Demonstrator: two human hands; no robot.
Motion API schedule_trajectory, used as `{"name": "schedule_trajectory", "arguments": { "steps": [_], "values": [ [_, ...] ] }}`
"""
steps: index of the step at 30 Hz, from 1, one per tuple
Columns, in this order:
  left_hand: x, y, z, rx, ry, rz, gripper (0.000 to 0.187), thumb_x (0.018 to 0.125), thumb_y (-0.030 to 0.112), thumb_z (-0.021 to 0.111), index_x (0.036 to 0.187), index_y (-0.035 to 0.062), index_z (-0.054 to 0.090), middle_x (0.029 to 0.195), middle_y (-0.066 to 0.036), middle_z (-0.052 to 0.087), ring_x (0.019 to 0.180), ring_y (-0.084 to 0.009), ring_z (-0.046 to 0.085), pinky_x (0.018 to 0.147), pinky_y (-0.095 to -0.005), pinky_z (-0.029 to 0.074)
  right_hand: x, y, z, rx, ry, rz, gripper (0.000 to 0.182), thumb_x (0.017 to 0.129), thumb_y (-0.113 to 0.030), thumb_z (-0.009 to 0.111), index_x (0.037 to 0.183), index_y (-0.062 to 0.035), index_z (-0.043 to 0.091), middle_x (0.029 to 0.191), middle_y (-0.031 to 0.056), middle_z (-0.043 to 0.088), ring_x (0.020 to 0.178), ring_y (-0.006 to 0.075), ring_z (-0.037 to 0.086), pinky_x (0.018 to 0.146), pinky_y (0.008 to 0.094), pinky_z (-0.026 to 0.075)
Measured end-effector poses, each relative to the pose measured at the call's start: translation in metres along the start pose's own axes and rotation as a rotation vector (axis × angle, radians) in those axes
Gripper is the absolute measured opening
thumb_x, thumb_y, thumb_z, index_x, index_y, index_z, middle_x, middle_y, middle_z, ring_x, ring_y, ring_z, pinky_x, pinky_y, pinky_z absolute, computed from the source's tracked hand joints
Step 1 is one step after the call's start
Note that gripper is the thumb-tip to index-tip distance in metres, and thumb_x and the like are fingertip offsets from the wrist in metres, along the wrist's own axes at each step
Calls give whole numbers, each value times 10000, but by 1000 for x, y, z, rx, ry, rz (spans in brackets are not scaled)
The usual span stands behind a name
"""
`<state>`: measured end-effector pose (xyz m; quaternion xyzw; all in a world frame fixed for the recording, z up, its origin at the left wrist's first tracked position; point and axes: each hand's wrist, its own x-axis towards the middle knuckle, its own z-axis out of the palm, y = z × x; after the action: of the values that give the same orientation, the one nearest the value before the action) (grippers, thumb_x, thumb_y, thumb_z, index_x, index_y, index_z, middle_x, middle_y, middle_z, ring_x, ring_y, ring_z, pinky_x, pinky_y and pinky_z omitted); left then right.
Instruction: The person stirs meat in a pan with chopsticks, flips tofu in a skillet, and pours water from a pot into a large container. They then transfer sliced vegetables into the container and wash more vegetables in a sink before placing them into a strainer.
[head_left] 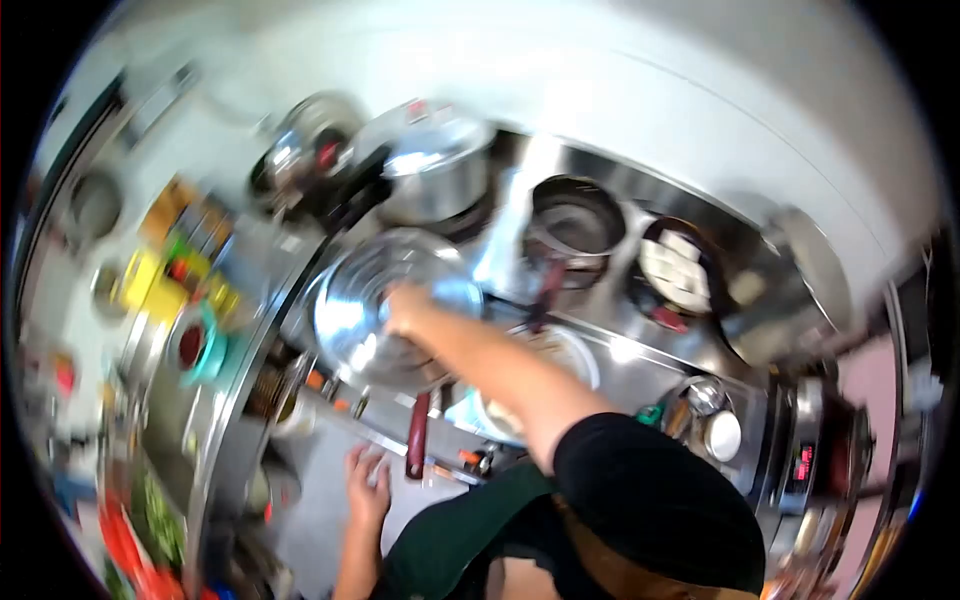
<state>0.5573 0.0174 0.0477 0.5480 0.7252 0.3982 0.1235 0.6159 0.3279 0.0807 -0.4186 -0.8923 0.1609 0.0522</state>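
My right hand (405,308) reaches across the stove, its fingers closed at the middle of a large shiny pot lid (345,325). The knob under the fingers is hidden. Beneath the lid a pan's dark red handle (418,437) sticks out toward me; the pan itself is mostly covered. My left hand (368,485) hangs in front of the counter edge, left of that handle, fingers apart and holding nothing. Partly behind my right forearm stands a white bowl (578,362) with pale contents.
A large pressure cooker (435,170) stands at the back left. Farther right are a dark saucepan (578,215) and a pan of white pieces (675,270). A sink (165,425) and a teal cup (212,350) lie left. A white cup (722,437) sits right.
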Motion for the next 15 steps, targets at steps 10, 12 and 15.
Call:
{"name": "schedule_trajectory", "arguments": {
  "steps": [10, 12, 15],
  "values": [
    [12, -12, -6, 56, -41, 82, 241, 778, 108, 585, 1001, 21, 560, 989, -109, 542, 687, -172, 527, 556, -249, 427, -13, 27, 11, -53, -50, 233, 354, 641, -200, 629, 982, -106, 600, 1089, 86, 498, 1039, 240, 441, 840, 398, 312],
    [25, -33, 0, -35, -25, 80, 260, 795, 137, 559, 1029, 24, 554, 901, -98, 590, 694, -178, 516, 601, -277, 424, -43, 25, -9, -16, 4, 178, 354, 645, -201, 627, 984, -103, 598, 1101, 91, 485, 1055, 246, 421, 844, 407, 311],
    [59, -18, 8, -1009, 108, -461, 108, 780, 79, 537, 882, 47, 532, 852, -45, 524, 632, -101, 487, 533, -184, 399, -83, 29, -23, 136, 127, 48, 402, 656, -215, 627, 1033, -93, 561, 1138, 96, 442, 1087, 260, 377, 863, 429, 304]
  ]
}}
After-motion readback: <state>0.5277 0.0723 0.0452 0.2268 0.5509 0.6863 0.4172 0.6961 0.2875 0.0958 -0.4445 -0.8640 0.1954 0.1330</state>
